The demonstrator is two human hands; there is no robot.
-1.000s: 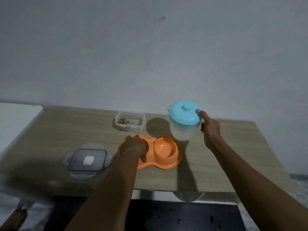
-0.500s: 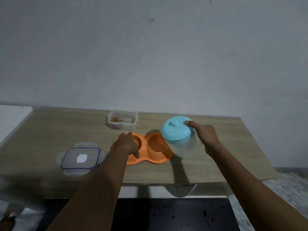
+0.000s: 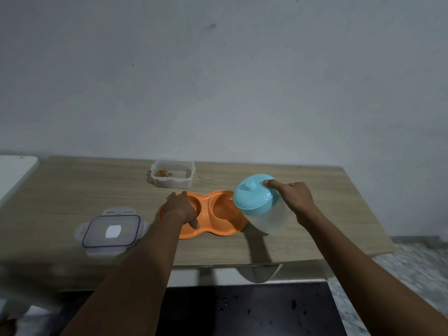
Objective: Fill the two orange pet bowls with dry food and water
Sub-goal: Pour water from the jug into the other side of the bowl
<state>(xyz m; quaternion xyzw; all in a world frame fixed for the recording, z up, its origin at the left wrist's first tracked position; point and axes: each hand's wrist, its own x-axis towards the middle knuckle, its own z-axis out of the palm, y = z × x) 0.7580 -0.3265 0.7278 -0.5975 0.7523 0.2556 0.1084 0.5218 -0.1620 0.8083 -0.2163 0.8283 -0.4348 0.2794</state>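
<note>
spillage past the right bowl [image 3: 221, 207] is likely if our right hand [image 3: 293, 197], gripping the jug [image 3: 264, 214], tips fast, left hand [image 3: 178, 209] holding the dish [image 3: 218, 230].

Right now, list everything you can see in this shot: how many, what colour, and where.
table: one, light wood, against the wall.
pet dish: one, orange, two bowls, middle of the table.
jug: one, clear with a turquoise lid, tilted over the right bowl.
food box: one, clear, a few brown bits inside, back of the table.
box lid: one, clear with blue rim, front left of the table.
white surface: one, left of the table.
left hand: holds the dish over its left bowl.
right hand: grips the jug, one finger on its lid.
</note>
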